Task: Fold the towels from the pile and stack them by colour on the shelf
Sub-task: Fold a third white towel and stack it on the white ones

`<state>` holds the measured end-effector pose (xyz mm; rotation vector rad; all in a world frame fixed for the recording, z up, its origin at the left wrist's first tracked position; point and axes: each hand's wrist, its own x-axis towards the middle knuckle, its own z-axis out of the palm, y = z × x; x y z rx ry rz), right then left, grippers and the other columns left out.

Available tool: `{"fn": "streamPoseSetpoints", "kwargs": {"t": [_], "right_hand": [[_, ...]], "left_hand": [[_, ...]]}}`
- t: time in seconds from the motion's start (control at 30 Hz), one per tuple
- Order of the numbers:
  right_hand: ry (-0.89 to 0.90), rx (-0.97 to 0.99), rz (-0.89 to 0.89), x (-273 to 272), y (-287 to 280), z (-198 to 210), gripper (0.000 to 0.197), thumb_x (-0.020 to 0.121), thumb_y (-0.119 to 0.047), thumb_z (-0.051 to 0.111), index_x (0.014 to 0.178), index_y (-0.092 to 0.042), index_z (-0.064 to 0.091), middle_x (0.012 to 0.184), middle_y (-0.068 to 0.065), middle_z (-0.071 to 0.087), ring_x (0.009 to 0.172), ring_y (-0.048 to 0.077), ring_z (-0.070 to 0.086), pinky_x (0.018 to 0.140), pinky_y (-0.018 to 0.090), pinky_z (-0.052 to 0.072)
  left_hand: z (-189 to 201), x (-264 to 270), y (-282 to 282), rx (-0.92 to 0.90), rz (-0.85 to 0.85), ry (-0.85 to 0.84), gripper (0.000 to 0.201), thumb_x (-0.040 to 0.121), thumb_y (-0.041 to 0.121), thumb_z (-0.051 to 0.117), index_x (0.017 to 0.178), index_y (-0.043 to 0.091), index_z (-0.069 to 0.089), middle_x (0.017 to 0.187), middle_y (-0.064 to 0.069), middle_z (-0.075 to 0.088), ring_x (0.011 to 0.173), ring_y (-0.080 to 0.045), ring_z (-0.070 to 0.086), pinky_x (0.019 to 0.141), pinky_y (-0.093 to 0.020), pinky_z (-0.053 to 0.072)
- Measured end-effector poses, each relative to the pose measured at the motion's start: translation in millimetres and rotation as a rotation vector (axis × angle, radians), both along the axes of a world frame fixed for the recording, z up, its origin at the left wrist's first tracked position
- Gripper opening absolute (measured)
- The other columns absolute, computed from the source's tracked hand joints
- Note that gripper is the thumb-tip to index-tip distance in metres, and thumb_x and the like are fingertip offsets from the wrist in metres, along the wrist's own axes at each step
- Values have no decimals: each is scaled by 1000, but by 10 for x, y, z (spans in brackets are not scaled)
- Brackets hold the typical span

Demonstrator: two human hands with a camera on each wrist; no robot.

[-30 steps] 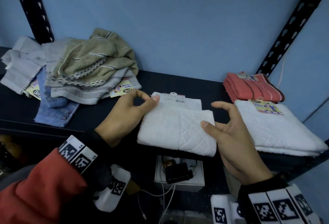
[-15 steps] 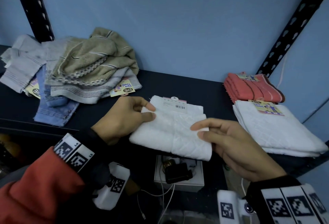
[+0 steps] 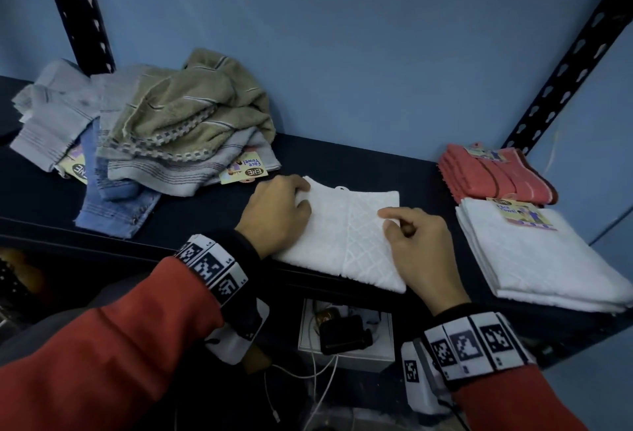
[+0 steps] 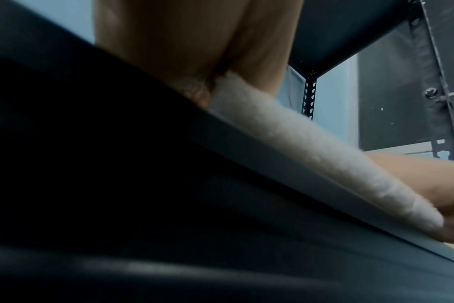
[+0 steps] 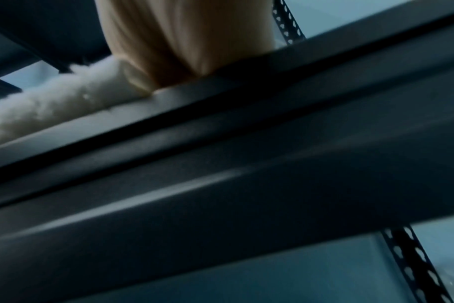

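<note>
A folded white towel (image 3: 346, 235) with a diamond pattern lies at the front middle of the dark shelf (image 3: 359, 163). My left hand (image 3: 303, 197) grips its far left corner, fingers curled over the edge. My right hand (image 3: 388, 220) pinches the towel's right part between thumb and forefinger. At the left sits the pile of unfolded towels (image 3: 178, 129): beige, grey and blue. On the right, a stack of folded white towels (image 3: 548, 259) lies in front of folded coral ones (image 3: 496, 173). In the wrist views the towel's fluffy edge (image 4: 298, 147) (image 5: 52, 108) rests along the shelf lip.
Black perforated uprights (image 3: 78, 12) (image 3: 565, 64) frame the shelf against a blue wall. Below the front edge sits a white box holding a dark device (image 3: 346, 331), with white cables hanging. Bare shelf lies between the pile and the towel.
Both hands went from open beside the white towel to gripping it. The barcode label strip at its far edge no longer shows.
</note>
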<state>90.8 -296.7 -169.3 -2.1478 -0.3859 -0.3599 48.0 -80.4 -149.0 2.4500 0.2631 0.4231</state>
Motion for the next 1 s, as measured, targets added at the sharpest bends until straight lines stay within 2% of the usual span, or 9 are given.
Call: {"fn": "streamPoseSetpoints", "kwargs": {"t": [0.1, 0.3, 0.4, 0.47, 0.53, 0.6, 0.8, 0.9, 1.0], "right_hand": [[60, 22, -22, 43, -6, 22, 24, 92, -4, 62, 100, -19, 79, 63, -5, 52, 51, 1, 48, 55, 8, 37], [126, 4, -52, 73, 18, 137, 17, 89, -7, 64, 93, -17, 77, 65, -5, 56, 53, 0, 51, 53, 5, 37], [59, -174, -110, -7, 92, 144, 19, 91, -10, 62, 106, -12, 74, 106, 5, 58, 95, 12, 58, 71, 4, 38], [-90, -368, -121, -129, 176, 157, 26, 94, -15, 59, 116, -10, 70, 129, 7, 52, 118, 24, 48, 94, 24, 42], [-152, -465, -31, -224, 290, 187, 34, 100, -24, 51, 131, -13, 62, 146, 4, 47, 135, 23, 40, 109, 38, 36], [-75, -520, 116, -232, 380, 152, 42, 106, -29, 39, 145, -17, 49, 157, 2, 39, 148, 18, 28, 119, 37, 24], [228, -571, 160, 50, 263, 68, 60, 106, -47, 26, 161, -23, 16, 169, -8, 5, 154, 8, -4, 125, 38, -3], [89, -638, 95, -34, 212, 70, 59, 107, -43, 23, 160, -17, 22, 169, 1, 9, 155, 15, -6, 126, 41, -1], [7, -653, 233, -171, 253, 61, 55, 108, -43, 21, 159, -24, 23, 168, -4, 12, 155, 10, -3, 127, 37, 0]], "left_hand": [[3, 37, -19, 24, -9, 84, 39, 94, 22, 54, 132, 20, 63, 133, -6, 64, 124, -30, 57, 106, -41, 45], [46, 47, -42, 84, -24, 141, 38, 99, 23, 51, 135, 16, 60, 136, -8, 58, 126, -31, 54, 106, -45, 45], [44, -38, -93, 157, -22, 136, 41, 103, 32, 45, 140, 16, 51, 144, -6, 47, 130, -31, 48, 104, -47, 45], [38, -91, -153, 245, -48, 84, 48, 105, 39, 40, 149, 18, 40, 156, -4, 35, 139, -29, 36, 109, -45, 40], [10, -76, -214, 262, -156, 50, 50, 107, 40, 35, 152, 18, 36, 163, -6, 27, 148, -27, 26, 116, -43, 31], [-69, -23, -250, 273, -258, 84, 53, 107, 41, 26, 152, 16, 38, 164, -9, 28, 152, -24, 23, 120, -42, 27], [-168, 26, -209, 253, -230, 258, 61, 108, 45, 24, 162, 20, 12, 171, -4, 0, 157, -26, -8, 127, -42, 3], [-189, 8, -203, 232, -226, 266, 67, 107, 50, 23, 163, 18, 5, 171, -2, -6, 156, -23, -15, 127, -39, -3], [-199, 19, -191, 248, -235, 252, 65, 107, 48, 21, 163, 19, 5, 171, -2, -6, 156, -18, -15, 127, -39, -4]]}}
